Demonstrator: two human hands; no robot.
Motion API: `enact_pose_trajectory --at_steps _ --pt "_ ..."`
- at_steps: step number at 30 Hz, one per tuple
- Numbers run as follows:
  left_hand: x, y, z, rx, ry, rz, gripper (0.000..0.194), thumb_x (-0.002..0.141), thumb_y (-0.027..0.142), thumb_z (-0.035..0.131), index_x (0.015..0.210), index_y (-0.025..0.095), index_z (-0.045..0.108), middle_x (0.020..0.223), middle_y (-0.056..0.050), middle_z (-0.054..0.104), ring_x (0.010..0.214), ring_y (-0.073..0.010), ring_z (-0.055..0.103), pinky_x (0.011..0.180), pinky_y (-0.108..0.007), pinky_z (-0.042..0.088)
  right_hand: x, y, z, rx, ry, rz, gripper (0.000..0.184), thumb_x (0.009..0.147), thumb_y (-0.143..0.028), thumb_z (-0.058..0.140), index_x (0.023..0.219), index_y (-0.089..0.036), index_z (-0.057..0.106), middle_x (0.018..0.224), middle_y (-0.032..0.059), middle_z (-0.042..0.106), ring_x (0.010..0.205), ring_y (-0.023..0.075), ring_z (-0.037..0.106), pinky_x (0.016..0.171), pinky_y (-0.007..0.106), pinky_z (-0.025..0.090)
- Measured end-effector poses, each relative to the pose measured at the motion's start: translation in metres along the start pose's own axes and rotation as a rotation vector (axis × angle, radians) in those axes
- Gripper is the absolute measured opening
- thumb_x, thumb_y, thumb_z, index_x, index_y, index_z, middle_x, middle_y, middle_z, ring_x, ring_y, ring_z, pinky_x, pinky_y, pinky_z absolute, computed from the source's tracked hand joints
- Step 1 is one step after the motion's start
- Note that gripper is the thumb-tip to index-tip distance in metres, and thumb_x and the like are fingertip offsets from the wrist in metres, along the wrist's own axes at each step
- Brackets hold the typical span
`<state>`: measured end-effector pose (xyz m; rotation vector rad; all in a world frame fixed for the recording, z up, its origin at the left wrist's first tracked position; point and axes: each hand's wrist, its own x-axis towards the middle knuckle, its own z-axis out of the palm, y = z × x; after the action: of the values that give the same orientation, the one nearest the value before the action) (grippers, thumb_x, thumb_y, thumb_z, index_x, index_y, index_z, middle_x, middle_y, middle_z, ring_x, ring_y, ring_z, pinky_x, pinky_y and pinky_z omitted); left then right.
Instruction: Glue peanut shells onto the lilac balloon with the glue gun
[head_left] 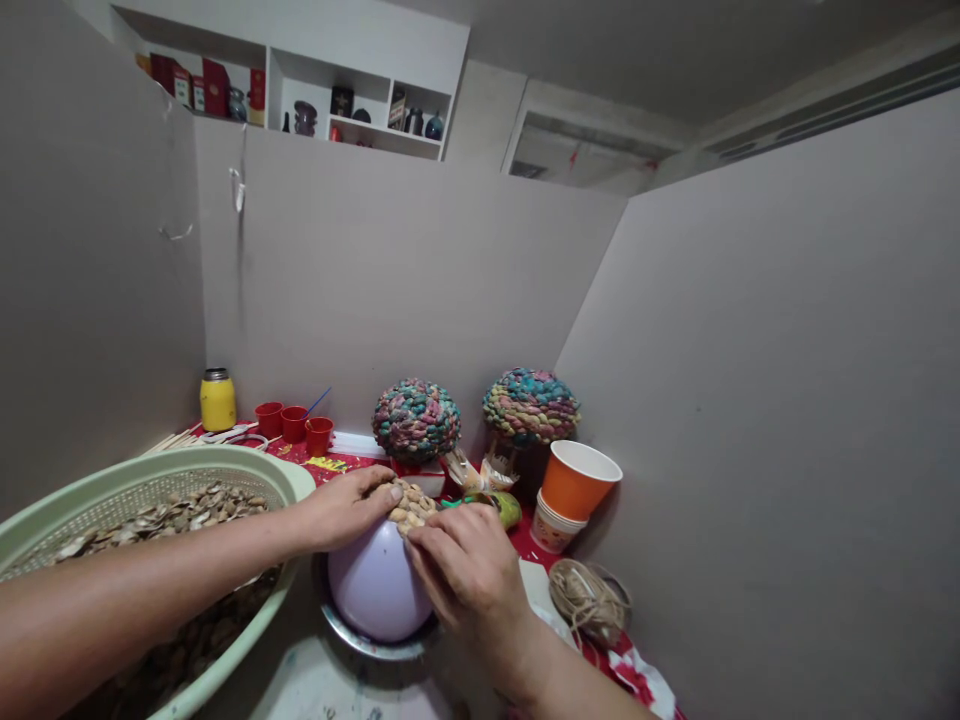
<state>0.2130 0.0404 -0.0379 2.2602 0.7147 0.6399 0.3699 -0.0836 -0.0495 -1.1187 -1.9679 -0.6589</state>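
Note:
A pale purple balloon [379, 580] sits in a round metal bowl [375, 648]. Small tan shell pieces [411, 508] cover part of its top, packed side by side. My left hand [352, 505] lies against the upper left of the balloon, fingers stretched out and touching the shell pieces with the thumb. At the right edge of the shell patch, my right hand [472, 565] has its fingers closed in a pinch against the balloon. What those fingertips hold, if anything, is hidden.
A green colander [281, 478] of brownish shells stands at left. Behind are red cups [294, 424], a yellow jar [217, 402] and two colourful domed pieces [416, 420] [531, 405]. Stacked paper cups [571, 490] and twine [589, 600] are at right. Grey panels surround the table.

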Motion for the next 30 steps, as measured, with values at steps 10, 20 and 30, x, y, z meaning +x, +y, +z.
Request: enact_pose_trajectory --at_steps 10,20,30 --pt "0.000 -0.001 0.000 0.007 0.003 0.005 0.048 0.089 0.051 0.043 0.118 0.019 0.064 0.121 -0.008 0.071 0.112 -0.0260 0.063 0.099 -0.037 0.047 0.000 -0.002 0.004 -0.002 0.004 0.001 0.014 0.095 -0.013 0.051 0.086 -0.018 0.060 0.076 0.0060 0.065 0.071 0.0199 0.056 0.068 0.036 0.038" --pt "-0.001 0.006 -0.002 0.036 -0.024 -0.007 0.052 0.090 0.054 0.039 0.120 0.018 0.062 0.125 -0.010 0.069 0.114 -0.0279 0.063 0.098 -0.037 0.047 -0.022 -0.001 -0.015 0.125 -0.045 0.023 0.023 0.090 -0.009 0.054 0.111 -0.017 0.060 0.088 0.0082 0.067 0.077 0.0221 0.058 0.070 0.039 0.040" --pt "-0.001 0.012 -0.005 0.090 -0.047 -0.021 0.064 0.090 0.057 0.035 0.129 0.011 0.058 0.135 -0.014 0.062 0.125 -0.0284 0.056 0.106 -0.037 0.040 -0.015 -0.003 -0.034 0.067 0.005 0.026 0.028 0.092 -0.013 0.053 0.119 -0.016 0.057 0.090 0.0092 0.066 0.081 0.0224 0.058 0.072 0.039 0.042"
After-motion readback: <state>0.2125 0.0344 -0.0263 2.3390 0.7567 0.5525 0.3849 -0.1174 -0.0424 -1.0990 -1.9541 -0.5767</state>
